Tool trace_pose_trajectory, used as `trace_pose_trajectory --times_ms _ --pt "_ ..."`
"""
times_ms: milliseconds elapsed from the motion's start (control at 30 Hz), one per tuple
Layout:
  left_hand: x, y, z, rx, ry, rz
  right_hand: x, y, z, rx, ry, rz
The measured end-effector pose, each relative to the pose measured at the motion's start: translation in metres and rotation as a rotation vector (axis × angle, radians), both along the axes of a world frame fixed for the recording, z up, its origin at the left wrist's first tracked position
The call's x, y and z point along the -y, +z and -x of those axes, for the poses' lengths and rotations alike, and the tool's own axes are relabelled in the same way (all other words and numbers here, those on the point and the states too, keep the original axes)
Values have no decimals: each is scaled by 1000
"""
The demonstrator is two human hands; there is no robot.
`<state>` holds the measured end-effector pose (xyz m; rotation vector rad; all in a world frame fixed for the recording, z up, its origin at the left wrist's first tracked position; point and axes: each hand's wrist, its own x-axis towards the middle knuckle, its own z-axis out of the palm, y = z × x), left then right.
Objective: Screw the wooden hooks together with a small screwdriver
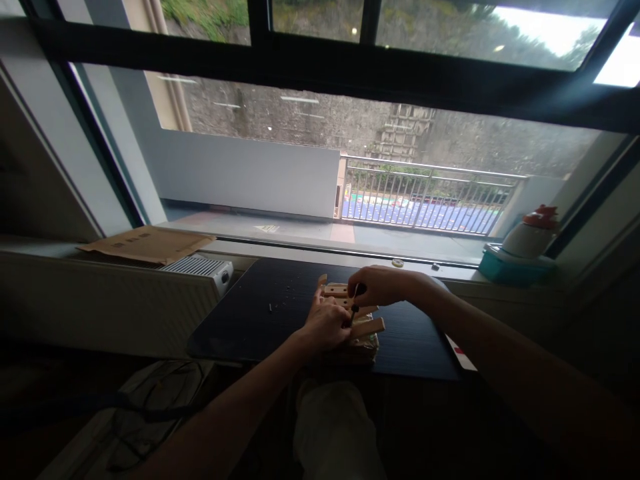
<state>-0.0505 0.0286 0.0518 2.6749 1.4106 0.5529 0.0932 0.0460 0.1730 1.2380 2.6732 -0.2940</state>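
Observation:
Several pale wooden strips [368, 328], some with small dark holes, lie over a block-like base [369, 351] on the dark table. My left hand [326, 324] presses down on the strips from the left, its fingers closed around their edge. From above right, my right hand [382, 285] pinches the top of a thin upright tool with a dark collar [355, 309]. The tool's lower end is at the strips beside my left fingertips; its tip is hidden, and its exact kind is too small to tell.
Small dark bits, one like a screw [271, 307], lie on the dark table [235, 327]. A brown padded envelope [150, 244] rests by a white radiator [100, 300]. On the sill are a tape roll [397, 263] and a teal box [515, 265] bearing a white red-topped bottle [529, 237].

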Motion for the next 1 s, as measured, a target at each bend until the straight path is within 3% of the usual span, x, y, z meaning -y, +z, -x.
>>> trace_pose_trajectory --times_ms 167,333,433,700,867,1000 --pt "-1 -2 0 28 -15 -27 -2 -2 1 25 25 25" --pt "-1 -4 0 41 -7 -38 -5 -15 -4 17 -89 -103" --pt "0 -2 0 36 -16 -30 -4 -12 -6 46 -114 -82" --pt "-1 -3 1 51 -27 -20 2 1 2 25 26 -6" --pt "-1 -4 1 62 -32 -29 -3 -11 1 37 -43 -80" --pt "-2 -3 1 55 -13 -17 -3 -4 3 62 -89 -55"
